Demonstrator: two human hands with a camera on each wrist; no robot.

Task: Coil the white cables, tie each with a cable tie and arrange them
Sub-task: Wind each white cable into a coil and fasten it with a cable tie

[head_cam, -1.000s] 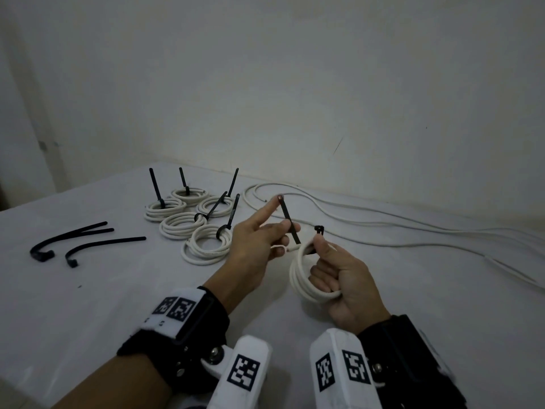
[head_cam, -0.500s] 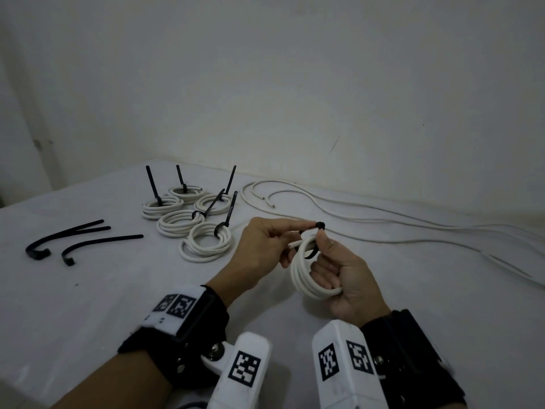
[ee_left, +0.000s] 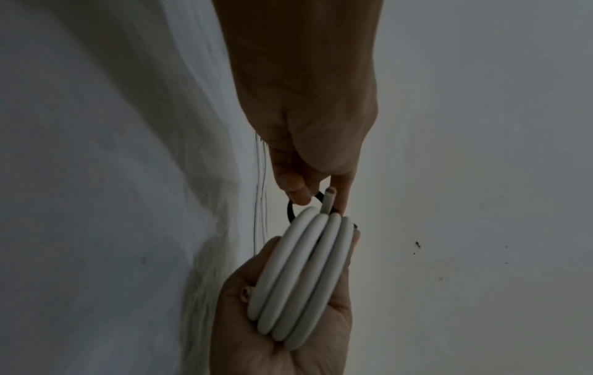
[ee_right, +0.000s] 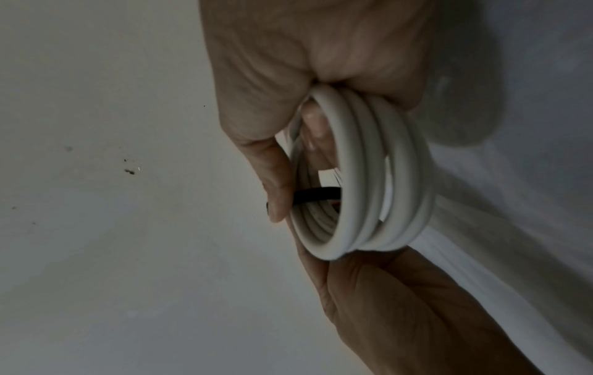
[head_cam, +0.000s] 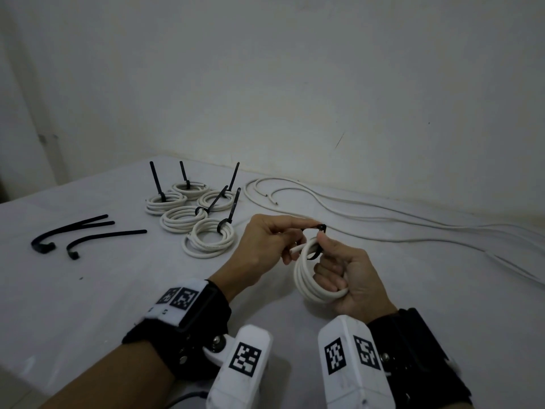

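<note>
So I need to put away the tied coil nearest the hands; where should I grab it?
Take the nearest tied coil by its near rim, coming from above. It lies flat, and its black cable tie sticks up at the far side, away from that rim.

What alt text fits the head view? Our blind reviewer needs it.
Right hand grips a white cable coil while the left hand pinches the black cable tie looped round it. Behind lie five tied coils, three spare ties and loose cables.
</note>
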